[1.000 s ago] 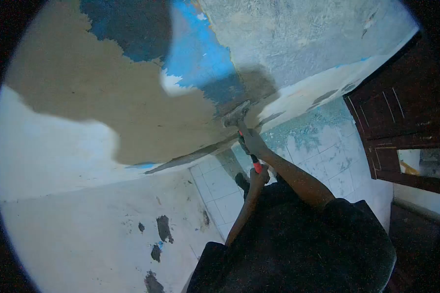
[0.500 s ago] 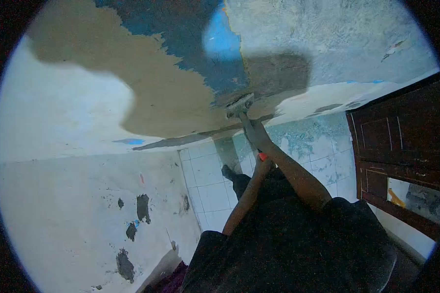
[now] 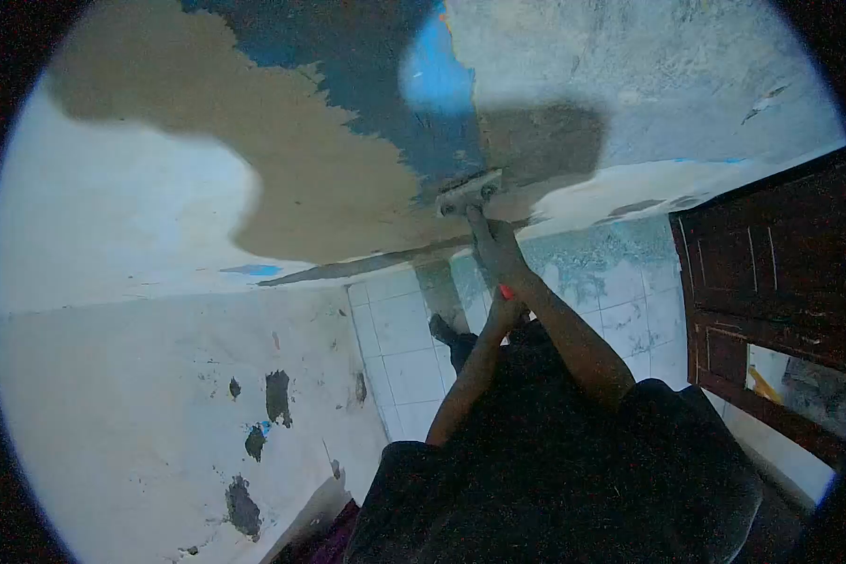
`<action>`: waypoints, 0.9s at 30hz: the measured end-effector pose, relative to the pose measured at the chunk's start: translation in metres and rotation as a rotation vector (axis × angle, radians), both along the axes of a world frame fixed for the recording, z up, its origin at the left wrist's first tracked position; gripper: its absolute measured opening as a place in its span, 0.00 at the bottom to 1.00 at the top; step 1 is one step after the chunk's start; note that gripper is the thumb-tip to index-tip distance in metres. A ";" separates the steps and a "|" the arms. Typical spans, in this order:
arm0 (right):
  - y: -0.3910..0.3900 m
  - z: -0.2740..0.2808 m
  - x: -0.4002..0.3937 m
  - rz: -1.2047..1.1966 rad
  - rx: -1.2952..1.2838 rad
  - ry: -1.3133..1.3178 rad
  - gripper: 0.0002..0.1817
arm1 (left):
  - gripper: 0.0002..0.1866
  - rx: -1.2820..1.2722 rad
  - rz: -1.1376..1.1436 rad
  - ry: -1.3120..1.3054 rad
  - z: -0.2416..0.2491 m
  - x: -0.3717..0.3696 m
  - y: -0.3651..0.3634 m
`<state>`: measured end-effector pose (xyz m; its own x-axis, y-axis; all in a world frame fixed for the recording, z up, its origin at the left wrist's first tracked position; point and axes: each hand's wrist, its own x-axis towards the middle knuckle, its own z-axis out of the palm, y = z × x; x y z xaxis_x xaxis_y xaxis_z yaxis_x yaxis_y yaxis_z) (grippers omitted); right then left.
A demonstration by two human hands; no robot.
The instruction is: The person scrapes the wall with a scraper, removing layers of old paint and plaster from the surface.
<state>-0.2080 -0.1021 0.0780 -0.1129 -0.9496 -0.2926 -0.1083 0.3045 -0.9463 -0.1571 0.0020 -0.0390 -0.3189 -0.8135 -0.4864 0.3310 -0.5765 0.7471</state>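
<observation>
I clamp both fists on the red-handled metal scraper [image 3: 470,195] at frame centre, right hand [image 3: 494,252] high, left hand [image 3: 504,310] low, keeping its blade pressed flat against the peeling blue-and-tan painted wall [image 3: 310,179].

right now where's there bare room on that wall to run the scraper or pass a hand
Free: the tan bare patch left of the scraper, and the grey stretch to its right above the dark door. Crowded: the handle, where right hand and left hand grip close together.
</observation>
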 end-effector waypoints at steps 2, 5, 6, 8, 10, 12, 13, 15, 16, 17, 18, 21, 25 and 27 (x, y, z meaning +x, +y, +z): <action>-0.001 0.017 -0.001 0.039 -0.014 -0.045 0.26 | 0.06 0.024 -0.029 -0.009 0.000 0.000 -0.003; 0.003 -0.077 0.000 0.035 -0.205 0.025 0.26 | 0.07 0.023 0.007 -0.012 -0.003 -0.006 0.012; 0.004 -0.052 0.000 -0.005 -0.207 0.033 0.26 | 0.07 0.026 0.008 -0.017 -0.006 -0.010 0.009; 0.007 0.001 0.001 -0.086 -0.211 0.050 0.26 | 0.07 0.044 0.009 -0.048 0.015 -0.010 0.010; 0.005 0.019 -0.002 0.000 0.017 -0.054 0.26 | 0.08 -0.080 0.017 0.026 -0.054 -0.002 0.010; 0.001 0.006 -0.004 0.055 0.115 -0.093 0.26 | 0.10 -0.056 -0.098 -0.002 -0.048 -0.001 0.004; 0.002 -0.002 -0.002 0.044 0.068 0.009 0.26 | 0.10 -0.009 -0.068 -0.002 -0.017 -0.001 0.004; 0.003 -0.020 0.002 -0.020 -0.263 0.212 0.26 | 0.09 -0.066 -0.002 -0.067 -0.019 -0.013 0.010; 0.004 -0.026 0.007 -0.084 -0.532 0.349 0.26 | 0.09 0.001 -0.030 -0.067 -0.019 -0.010 0.008; 0.002 -0.032 0.003 -0.038 -0.286 0.250 0.26 | 0.09 0.067 -0.058 -0.067 -0.019 -0.007 0.006; 0.002 -0.017 -0.001 0.040 -0.110 0.163 0.25 | 0.09 0.075 -0.074 -0.046 -0.019 -0.006 0.006; 0.005 0.011 -0.004 0.122 0.166 0.062 0.25 | 0.08 0.087 -0.066 0.020 -0.021 -0.007 0.009; 0.007 -0.007 0.002 -0.013 -0.144 0.112 0.31 | 0.08 0.068 0.000 0.050 -0.020 -0.011 0.017; 0.011 -0.011 0.000 0.004 -0.087 0.152 0.31 | 0.08 0.086 0.009 0.051 -0.025 -0.010 0.022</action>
